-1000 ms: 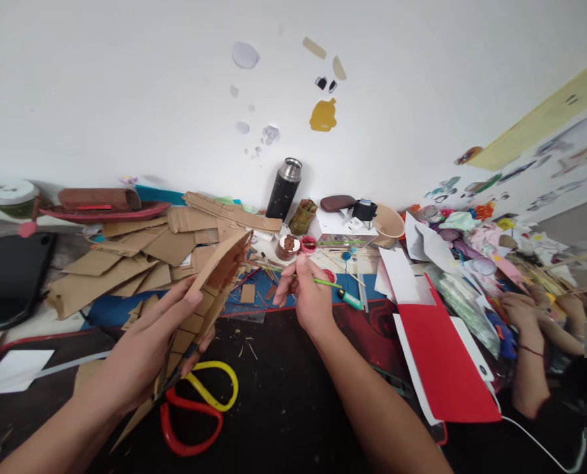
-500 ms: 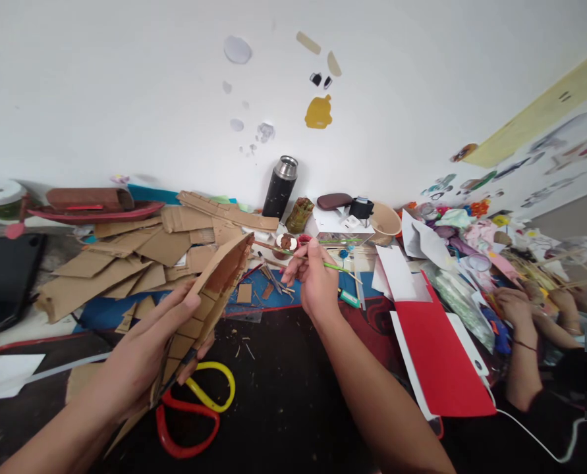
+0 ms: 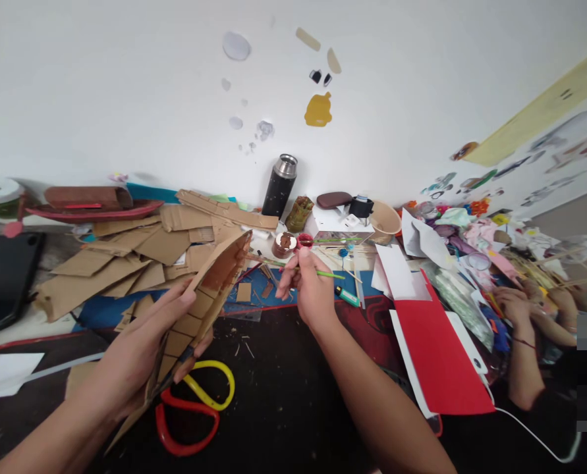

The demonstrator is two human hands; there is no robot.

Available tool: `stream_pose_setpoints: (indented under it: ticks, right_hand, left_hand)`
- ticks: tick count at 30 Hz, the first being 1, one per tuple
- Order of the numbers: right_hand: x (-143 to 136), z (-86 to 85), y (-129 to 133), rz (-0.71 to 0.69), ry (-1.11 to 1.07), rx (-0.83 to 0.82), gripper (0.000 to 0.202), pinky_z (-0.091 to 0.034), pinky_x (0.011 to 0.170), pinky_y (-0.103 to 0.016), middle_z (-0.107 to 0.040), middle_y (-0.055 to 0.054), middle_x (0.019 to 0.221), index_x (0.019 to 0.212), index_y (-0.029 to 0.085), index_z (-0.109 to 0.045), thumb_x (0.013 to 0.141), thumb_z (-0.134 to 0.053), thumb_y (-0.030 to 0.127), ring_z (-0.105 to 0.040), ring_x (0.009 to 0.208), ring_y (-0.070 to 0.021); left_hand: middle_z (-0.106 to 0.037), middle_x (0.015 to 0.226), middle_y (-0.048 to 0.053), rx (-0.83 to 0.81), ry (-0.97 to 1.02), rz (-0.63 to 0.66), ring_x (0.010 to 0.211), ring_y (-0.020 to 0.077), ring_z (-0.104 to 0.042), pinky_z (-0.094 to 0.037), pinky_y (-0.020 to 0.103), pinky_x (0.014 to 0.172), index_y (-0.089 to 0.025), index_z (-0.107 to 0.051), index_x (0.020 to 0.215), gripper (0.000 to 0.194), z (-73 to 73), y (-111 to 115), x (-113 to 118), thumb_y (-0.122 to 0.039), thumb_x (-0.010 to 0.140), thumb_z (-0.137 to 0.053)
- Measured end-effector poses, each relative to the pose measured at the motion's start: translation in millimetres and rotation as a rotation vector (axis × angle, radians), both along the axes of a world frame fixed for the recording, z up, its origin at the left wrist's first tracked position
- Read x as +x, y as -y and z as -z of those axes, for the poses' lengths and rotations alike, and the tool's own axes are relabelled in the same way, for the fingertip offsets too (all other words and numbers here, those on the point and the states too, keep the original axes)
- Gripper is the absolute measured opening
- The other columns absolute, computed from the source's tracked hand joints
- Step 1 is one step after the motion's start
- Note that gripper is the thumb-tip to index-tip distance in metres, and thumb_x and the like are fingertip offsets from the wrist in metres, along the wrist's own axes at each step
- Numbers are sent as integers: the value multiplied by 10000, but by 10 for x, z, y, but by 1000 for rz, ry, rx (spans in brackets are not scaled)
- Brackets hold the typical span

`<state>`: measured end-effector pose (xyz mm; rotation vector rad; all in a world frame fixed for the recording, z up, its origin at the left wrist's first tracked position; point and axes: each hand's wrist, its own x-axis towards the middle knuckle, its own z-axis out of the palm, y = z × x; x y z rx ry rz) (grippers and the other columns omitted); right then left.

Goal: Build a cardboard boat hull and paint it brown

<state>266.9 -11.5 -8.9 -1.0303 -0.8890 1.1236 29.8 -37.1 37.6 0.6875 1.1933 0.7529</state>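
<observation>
My left hand (image 3: pixel 142 339) is closed around a cardboard boat shape (image 3: pixel 194 319) tilted up on its side. Brown paint covers the inside near its far tip; ruled lines cross the bare part. Pinched in my right hand (image 3: pixel 315 293) is a thin green paintbrush (image 3: pixel 331 274), its bristle end pointing left at the boat's tip. I cannot tell whether the bristles touch the cardboard. Beyond the right hand stand a jar of brown paint (image 3: pixel 284 245) and a small red pot (image 3: pixel 304 241). Scissors with yellow and red handles (image 3: pixel 187 421) lie beneath the boat, their blades hidden.
Cardboard scraps (image 3: pixel 120 257) are piled at the left, before a finished-looking red boat (image 3: pixel 95 209). A black flask (image 3: pixel 279 187) stands by the wall. At right lie a red sheet (image 3: pixel 444 359) and craft clutter, with another person's arm (image 3: pixel 523 349) nearby.
My right hand has shifted slightly left and down with the paintbrush, bringing the brush lower by the boat's tip. My left hand keeps its hold on the cardboard boat.
</observation>
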Motion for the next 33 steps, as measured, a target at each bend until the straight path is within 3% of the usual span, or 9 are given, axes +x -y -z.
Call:
stream_pose_setpoints:
  ticks: [3,7,14,19,27,33]
  right_hand:
    - [47,-72,-99,53,-20,17,568,-460,351,-213,-659,38,506,804,221,-650,937,-737,766,-598,345,-138]
    - [78,-138,-176,92,-3,36,571,-449,350,-208,-676,27,515,796,223,-638,932,-737,769,-603,352,-134]
    - [104,-171,-222,120,43,16,569,-446,356,-214,-662,34,511,802,232,-619,954,-697,775,-619,366,-141]
    - [58,-117,-155,117,9,15,582,-455,347,-220,-647,36,496,793,228,-627,941,-711,784,-635,368,-156]
    - [-20,-43,114,-51,-14,-59,567,-428,334,-207,-586,65,473,798,215,-648,958,-726,753,-580,331,-138]
    - [26,-116,19,26,-16,-28,559,-429,339,-205,-591,64,469,787,223,-634,941,-745,749,-596,345,-141]
  left_hand:
    - [-623,512,-29,79,-62,51,305,135,-373,-302,233,289,-260,-616,1123,699,-14,29,23,-798,702,-762]
    - [-623,514,-12,49,-31,110,296,115,-390,-311,218,310,-248,-613,957,609,-1,35,10,-816,759,-711]
    - [-626,505,-2,-36,3,82,293,108,-371,-316,217,302,-241,-624,951,669,-7,39,1,-827,676,-791]
    - [-614,509,-9,-16,49,97,294,100,-381,-314,203,314,-230,-652,914,558,54,37,-53,-769,800,-742]
    - [-613,519,-12,-66,58,97,303,111,-389,-333,222,322,-238,-619,911,591,92,10,-91,-799,770,-745]
    - [-610,514,-8,-9,63,110,305,101,-375,-337,210,317,-230,-629,922,571,20,29,-32,-759,756,-767]
